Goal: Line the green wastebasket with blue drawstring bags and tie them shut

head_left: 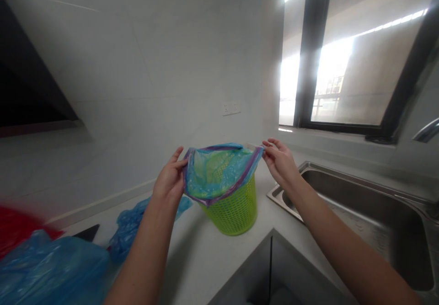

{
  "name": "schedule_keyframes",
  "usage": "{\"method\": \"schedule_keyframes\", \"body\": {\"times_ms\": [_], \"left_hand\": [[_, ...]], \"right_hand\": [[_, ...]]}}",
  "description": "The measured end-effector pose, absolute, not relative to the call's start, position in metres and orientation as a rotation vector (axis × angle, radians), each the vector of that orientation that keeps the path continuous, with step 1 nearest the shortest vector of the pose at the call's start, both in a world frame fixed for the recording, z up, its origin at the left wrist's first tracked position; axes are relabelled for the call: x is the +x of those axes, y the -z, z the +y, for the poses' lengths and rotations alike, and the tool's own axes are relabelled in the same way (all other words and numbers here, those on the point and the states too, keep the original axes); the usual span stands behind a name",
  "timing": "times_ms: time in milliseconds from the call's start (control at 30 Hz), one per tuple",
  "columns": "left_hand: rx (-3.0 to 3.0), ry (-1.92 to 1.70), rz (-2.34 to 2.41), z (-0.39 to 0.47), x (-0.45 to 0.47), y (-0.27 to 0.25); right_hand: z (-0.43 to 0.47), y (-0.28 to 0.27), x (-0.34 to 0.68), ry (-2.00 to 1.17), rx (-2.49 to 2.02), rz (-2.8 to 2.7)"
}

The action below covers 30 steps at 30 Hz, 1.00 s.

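Note:
A green perforated plastic basket (236, 209) stands on the white countertop. Over its mouth lies a translucent blue bin bag (219, 177) with a purple drawstring hem, its opening spread wide and its middle sagging into the basket. On the left side of the rim, my left hand (170, 174) pinches the bag's edge between thumb and fingers. My right hand (278, 158) grips the opposite edge by a raised corner, fingertips closed on the film. The front hem hangs over the basket's outer wall.
A stainless steel sink (363, 218) with a faucet (427, 130) lies to the right, below a window (346, 67). Crumpled blue plastic bags (55, 268) and a red one (20, 227) occupy the left. A grey drawer-like compartment (254, 268) is at the front edge.

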<state>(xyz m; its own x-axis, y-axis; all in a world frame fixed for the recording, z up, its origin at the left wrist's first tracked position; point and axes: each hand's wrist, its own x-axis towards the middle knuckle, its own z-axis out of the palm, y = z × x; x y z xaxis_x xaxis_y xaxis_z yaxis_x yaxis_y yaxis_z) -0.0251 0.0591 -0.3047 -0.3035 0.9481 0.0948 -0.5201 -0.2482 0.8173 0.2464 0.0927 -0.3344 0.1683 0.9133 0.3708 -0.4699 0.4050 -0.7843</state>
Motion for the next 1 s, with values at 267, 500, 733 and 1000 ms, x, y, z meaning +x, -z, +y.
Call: {"method": "schedule_keyframes", "body": {"times_ms": [267,500,733,1000], "left_hand": [[1.249,-1.758,1.096,0.059,-0.018,0.317],[1.465,-1.639,1.336,0.071,-0.025,0.329],[1.789,-1.203,1.75,0.056,-0.037,0.322],[1.628,-1.534,1.607,0.052,-0.034,0.317]], "right_hand": [[0.095,0.341,0.254,-0.247,-1.219,-1.435],[0.111,0.344,0.271,-1.016,-1.526,-1.582],[0.124,0.349,0.283,-1.197,-1.218,-1.203],[0.118,0.338,0.273,-1.277,-0.584,-0.997]]}}
